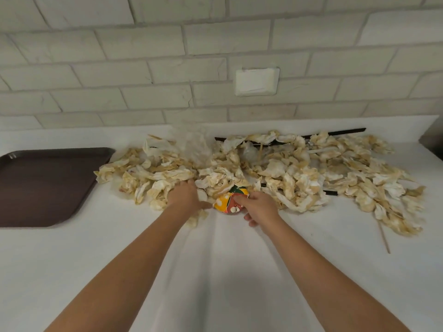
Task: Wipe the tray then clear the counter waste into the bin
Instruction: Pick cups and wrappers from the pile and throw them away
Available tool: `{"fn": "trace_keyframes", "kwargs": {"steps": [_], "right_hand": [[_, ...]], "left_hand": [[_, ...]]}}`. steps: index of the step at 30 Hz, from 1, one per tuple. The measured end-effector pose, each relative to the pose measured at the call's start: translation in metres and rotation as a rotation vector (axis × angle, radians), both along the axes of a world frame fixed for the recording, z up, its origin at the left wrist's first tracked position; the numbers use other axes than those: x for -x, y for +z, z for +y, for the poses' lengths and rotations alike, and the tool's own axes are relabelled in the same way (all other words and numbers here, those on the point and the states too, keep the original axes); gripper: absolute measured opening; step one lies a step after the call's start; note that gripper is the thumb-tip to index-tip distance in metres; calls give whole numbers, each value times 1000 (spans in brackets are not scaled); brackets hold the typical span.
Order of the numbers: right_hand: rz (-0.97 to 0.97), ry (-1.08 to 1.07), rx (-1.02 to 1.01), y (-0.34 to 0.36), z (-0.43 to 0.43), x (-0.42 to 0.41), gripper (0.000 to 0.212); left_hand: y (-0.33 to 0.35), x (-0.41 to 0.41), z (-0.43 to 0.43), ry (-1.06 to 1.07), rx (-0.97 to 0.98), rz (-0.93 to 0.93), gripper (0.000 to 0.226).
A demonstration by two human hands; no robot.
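Waste-clearing seems begun: left hand [184, 195] spread on the soiled napkins [275, 168], right hand [258, 207] pinching a colourful wad [225, 204]. Next calls for scooping a firm bundle.

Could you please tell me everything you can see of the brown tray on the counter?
The tray is dark brown, rectangular with rounded corners and a raised rim, and looks like plastic. It lies flat on the white counter at the left, cut off by the picture's edge. Its visible inside looks bare. A pile of crumpled napkins reaches its right edge; whether they touch is unclear.
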State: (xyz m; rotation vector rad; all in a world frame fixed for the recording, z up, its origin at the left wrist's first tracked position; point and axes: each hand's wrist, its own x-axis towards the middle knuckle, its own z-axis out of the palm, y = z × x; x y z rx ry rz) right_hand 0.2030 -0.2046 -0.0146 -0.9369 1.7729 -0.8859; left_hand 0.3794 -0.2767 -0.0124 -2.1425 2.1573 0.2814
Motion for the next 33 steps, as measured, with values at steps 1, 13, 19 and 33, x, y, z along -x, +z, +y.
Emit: {"fn": "trace_keyframes", "kwargs": {"steps": [1, 13, 19, 33], "right_hand": [[12, -26, 19, 1, 1, 2, 34], [-26, -113, 127, 45, 28, 16, 17], [-70, -186, 216, 63, 46, 21, 32], [-238, -395, 423, 69, 133, 65, 32]], "left_hand": [[3, -2, 0, -22, 3, 5, 90], [59, -19, 5, -94, -17, 506, 37], [81, -14, 15, -94, 23, 1076, 42], [92, 88, 90, -131, -235, 1633, 31]]}}
